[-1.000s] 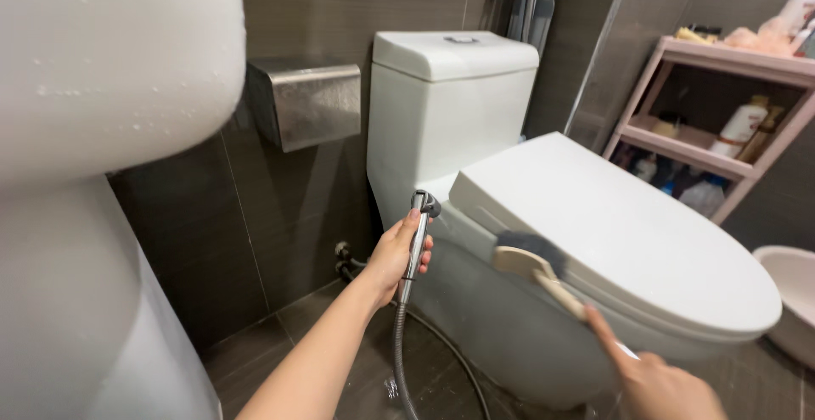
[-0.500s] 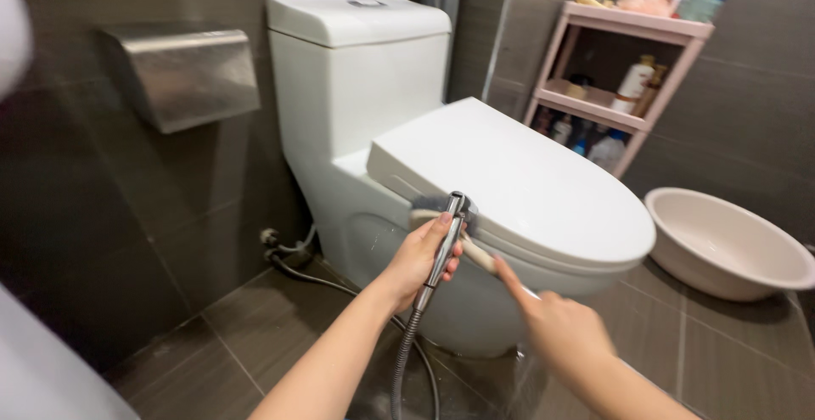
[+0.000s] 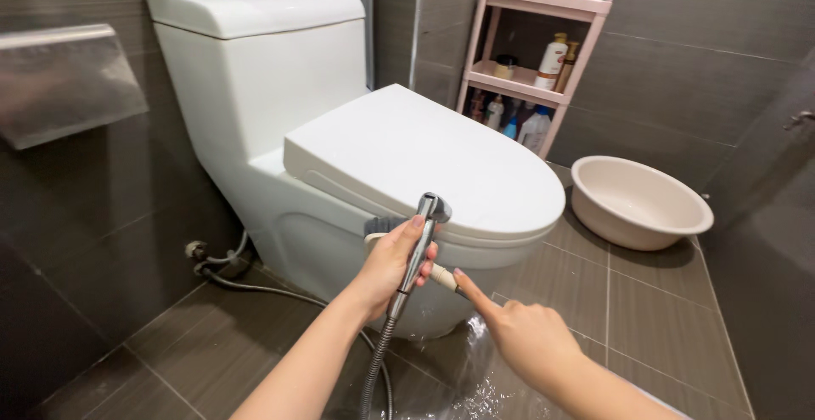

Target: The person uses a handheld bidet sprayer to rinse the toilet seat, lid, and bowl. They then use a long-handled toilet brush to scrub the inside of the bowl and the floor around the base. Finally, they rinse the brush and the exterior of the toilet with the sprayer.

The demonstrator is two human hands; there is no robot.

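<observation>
Bidet sprayer (image 3: 422, 242) gripped by left hand (image 3: 386, 271) at toilet (image 3: 407, 157) rim; right hand (image 3: 518, 331) grips brush (image 3: 382, 226).

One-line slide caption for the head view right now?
Left hand holds a metal bidet sprayer against the closed white toilet while the right hand holds a brush handle; wet floor tiles below.

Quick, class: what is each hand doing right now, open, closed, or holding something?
Left hand: closed around the sprayer handle.
Right hand: closed on the brush handle, forefinger stretched along it; brush head against the toilet.
</observation>
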